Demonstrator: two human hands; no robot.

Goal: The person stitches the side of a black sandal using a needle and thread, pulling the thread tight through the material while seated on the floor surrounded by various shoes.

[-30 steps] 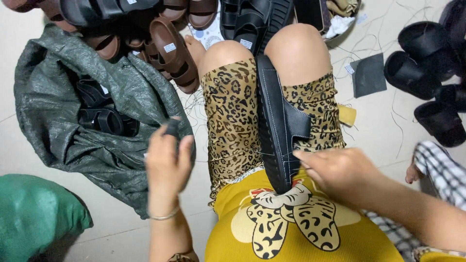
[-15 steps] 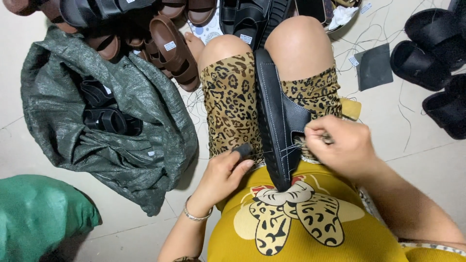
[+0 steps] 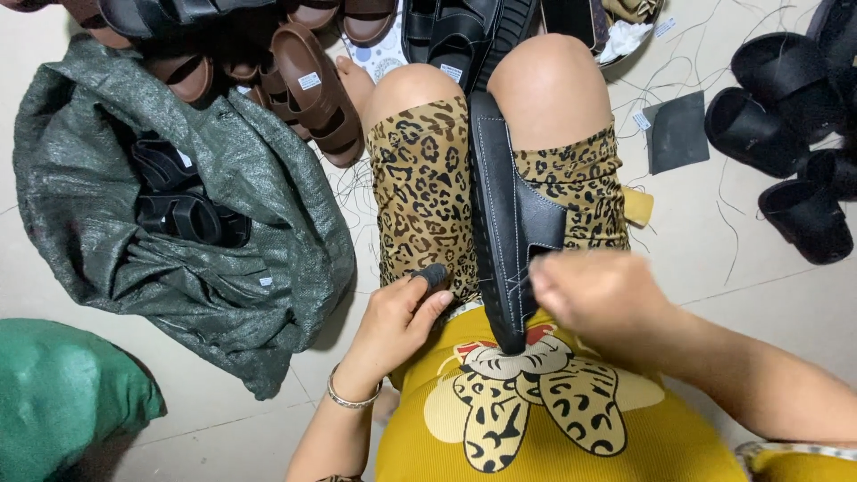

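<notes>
A black sandal (image 3: 507, 234) with white stitching stands on its edge between my knees, its sole against my left thigh. My right hand (image 3: 600, 295) is blurred; its fingertips pinch at the sandal's strap, where a thin thread runs. My left hand (image 3: 397, 323) rests on my left thigh beside the sandal, with the thumb and a black-covered fingertip (image 3: 433, 275) held together. Whether it holds anything small I cannot tell. I wear leopard-print shorts and a yellow shirt.
A dark green woven sack (image 3: 170, 223) with black sandals inside lies open on the floor at my left. Brown sandals (image 3: 312, 89) are piled at the top. More black sandals (image 3: 786, 134) and a black square piece (image 3: 677, 132) lie at the right. A green bag (image 3: 62, 393) sits bottom left.
My left hand came from beside the sack to my thigh next to the sandal. My right hand moved up the sandal from its heel end to the strap.
</notes>
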